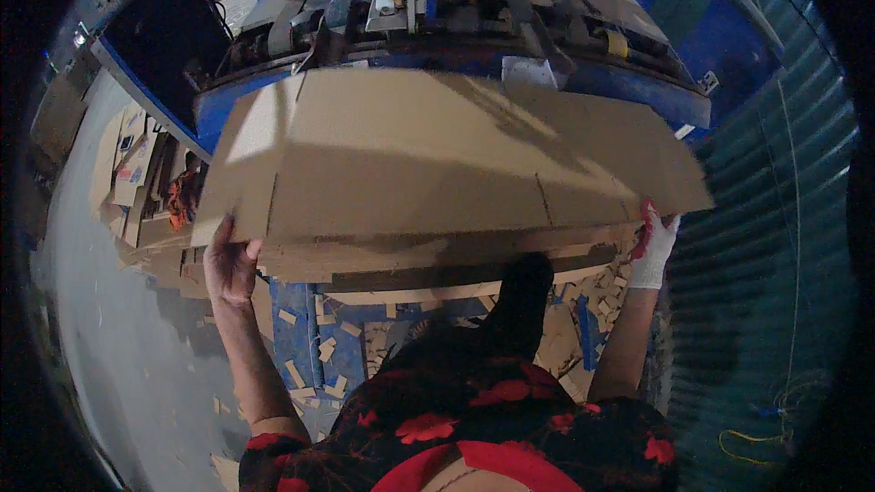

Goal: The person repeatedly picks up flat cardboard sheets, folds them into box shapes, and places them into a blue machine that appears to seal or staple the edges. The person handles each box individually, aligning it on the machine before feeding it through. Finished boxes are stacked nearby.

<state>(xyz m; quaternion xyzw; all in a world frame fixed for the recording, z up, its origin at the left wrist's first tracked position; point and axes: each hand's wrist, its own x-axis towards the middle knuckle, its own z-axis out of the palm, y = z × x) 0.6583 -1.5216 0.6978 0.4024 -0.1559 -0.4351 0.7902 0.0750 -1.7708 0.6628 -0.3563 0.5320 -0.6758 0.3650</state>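
A wide brown cardboard sheet (410, 155) with slots cut in its near edge spans the space in front of me. My bare left hand (231, 260) grips its near left corner, thumb and fingers closed on the edge. At the near right corner, my right hand (654, 241) pinches the sheet, wearing a white glove with red on the fingers. Below the sheet lies a stack of cardboard (392, 264), its layered near edge showing. The sheet's far edge reaches the front of a blue machine (620, 87).
Belts and rollers (296, 32) of the machine lie beyond the sheet. Flattened cardboard pieces (137, 173) are piled at the left. Small cardboard scraps (337, 346) litter the floor and blue platform. A green corrugated wall (766, 246) stands close on the right, with a yellow cord (747, 460) near it.
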